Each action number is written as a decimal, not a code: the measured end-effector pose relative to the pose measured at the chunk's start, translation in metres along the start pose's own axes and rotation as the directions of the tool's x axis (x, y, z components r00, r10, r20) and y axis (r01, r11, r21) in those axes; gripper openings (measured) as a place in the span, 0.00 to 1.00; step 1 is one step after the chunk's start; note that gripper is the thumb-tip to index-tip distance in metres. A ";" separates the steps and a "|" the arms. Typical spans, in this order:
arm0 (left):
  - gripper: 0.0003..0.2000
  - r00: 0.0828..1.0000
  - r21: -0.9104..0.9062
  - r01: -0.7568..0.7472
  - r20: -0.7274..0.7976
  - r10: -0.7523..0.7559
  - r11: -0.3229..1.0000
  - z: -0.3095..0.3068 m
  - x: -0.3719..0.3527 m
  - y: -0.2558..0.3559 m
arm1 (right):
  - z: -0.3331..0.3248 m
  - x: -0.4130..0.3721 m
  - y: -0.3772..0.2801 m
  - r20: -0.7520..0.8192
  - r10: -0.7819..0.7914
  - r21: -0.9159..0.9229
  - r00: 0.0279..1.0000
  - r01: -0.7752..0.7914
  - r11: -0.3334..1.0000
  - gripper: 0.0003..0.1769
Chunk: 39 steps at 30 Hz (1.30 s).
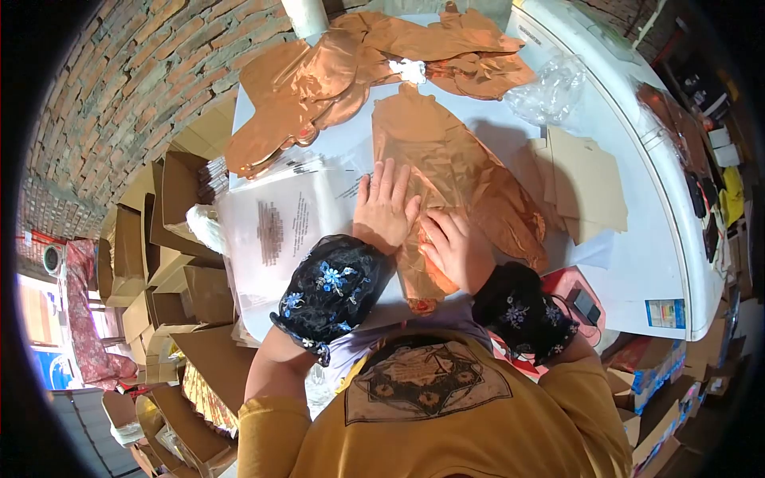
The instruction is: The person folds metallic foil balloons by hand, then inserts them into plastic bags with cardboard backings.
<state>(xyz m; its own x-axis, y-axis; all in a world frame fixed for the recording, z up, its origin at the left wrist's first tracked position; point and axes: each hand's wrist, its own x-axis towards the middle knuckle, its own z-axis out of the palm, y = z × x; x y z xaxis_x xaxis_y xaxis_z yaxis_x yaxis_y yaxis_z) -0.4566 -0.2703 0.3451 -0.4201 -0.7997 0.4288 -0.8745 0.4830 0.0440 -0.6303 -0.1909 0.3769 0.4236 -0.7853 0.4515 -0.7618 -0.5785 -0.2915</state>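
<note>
A large copper-coloured foil piece (434,147) lies on the white table, folded partly over itself. My left hand (386,209) rests flat on its left edge, fingers spread and pointing away from me. My right hand (456,245) presses on the foil just to the right, its fingers bent and touching the surface; whether anything is pinched under them is hidden. Left of my hands is a stack of clear printed plastic bags (279,223). More copper foil pieces (319,80) lie piled at the back of the table.
Brown cardboard sheets (586,179) lie at the right, near crumpled clear plastic (550,89). A red device (572,296) sits by the front right edge. Open cardboard boxes (179,199) stand left of the table (621,275), beside a brick wall.
</note>
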 end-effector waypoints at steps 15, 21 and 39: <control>0.31 0.990 0.038 0.065 0.122 -0.069 0.997 0.014 0.041 -0.028 | 0.003 -0.005 -0.005 0.016 -0.007 -0.197 1.000 0.010 0.980 0.27; 0.36 0.991 0.018 0.069 0.115 -0.071 0.997 0.028 0.053 -0.040 | 0.001 -0.004 -0.005 0.049 0.004 -0.178 0.999 0.005 0.984 0.24; 0.21 0.983 -0.377 -0.178 -0.025 0.182 0.909 -0.060 -0.008 0.010 | 0.005 -0.006 -0.004 0.014 -0.031 -0.193 0.999 0.033 0.981 0.25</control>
<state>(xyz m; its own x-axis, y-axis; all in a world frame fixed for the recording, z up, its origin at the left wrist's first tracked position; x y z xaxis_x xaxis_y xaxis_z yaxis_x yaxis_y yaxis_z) -0.4473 -0.2378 0.3962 -0.5662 -0.6890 0.4524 -0.6285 0.7160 0.3038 -0.6277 -0.1854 0.3716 0.4540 -0.7701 0.4482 -0.8276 -0.5508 -0.1080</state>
